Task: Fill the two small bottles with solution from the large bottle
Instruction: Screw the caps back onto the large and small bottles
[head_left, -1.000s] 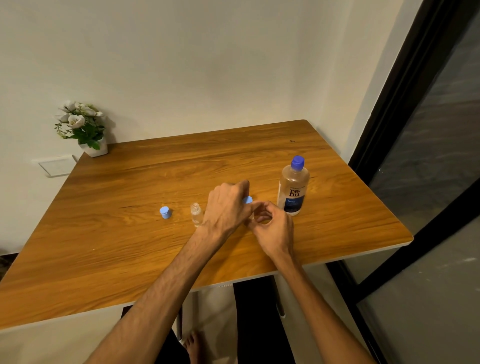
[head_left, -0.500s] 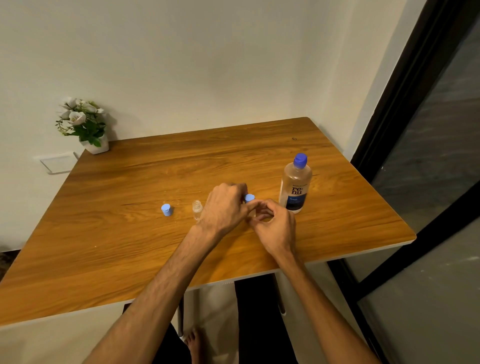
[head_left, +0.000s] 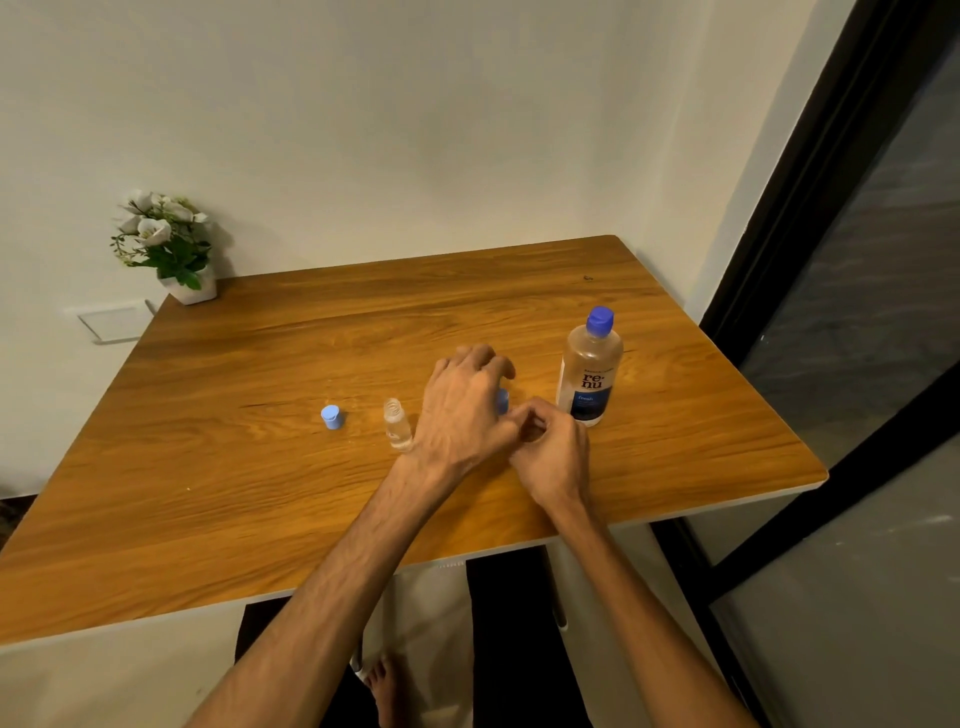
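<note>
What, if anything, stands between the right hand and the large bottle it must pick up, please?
Nothing visible does. The right hand sits just in front of the large bottle, with only bare table between them. The bottle's blue cap is on.

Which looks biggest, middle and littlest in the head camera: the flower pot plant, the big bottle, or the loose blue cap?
1. Flower pot plant and big bottle: they look about alike, and the plant stands farther away, so I won't rank them.
2. Loose blue cap: clearly the littlest.

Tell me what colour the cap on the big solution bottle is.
Blue-violet. The large bottle still wears its cap, shown clearly in the head view.
</note>
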